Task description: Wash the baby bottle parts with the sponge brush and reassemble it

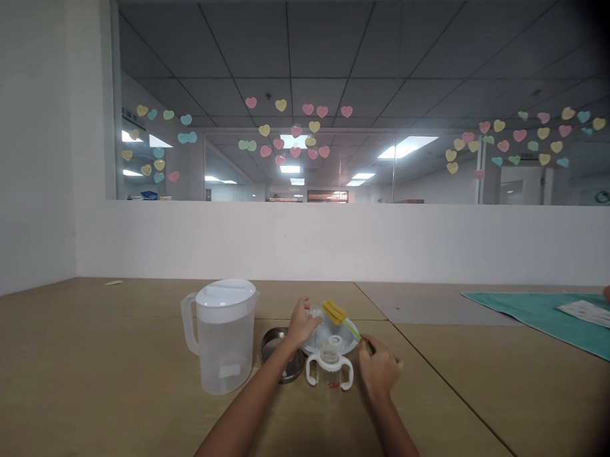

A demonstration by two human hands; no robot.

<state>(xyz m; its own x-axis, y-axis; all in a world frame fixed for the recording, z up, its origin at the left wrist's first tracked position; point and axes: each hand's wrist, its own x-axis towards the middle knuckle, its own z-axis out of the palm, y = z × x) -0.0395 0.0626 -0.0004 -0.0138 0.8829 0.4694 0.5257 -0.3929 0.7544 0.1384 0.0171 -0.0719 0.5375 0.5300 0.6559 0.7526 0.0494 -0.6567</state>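
Left hand (302, 324) pinches a small clear part (315, 315) above the handled bottle (330, 366); right hand (379, 371) grips the yellow brush (338, 315). A careless sweep could tip the bottle.

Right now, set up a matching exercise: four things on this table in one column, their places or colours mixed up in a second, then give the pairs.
Things:
1. pitcher
2. handled bottle
3. sponge brush
4. cloth

Descriptions:
A. teal, spread flat at the far right
B. yellow head, handle held by the right hand
C. translucent with a white lid, leftmost
D. clear, two white handles, between the two hands

The left hand holds a small clear piece over the white plate.

Pairs: 1-C, 2-D, 3-B, 4-A
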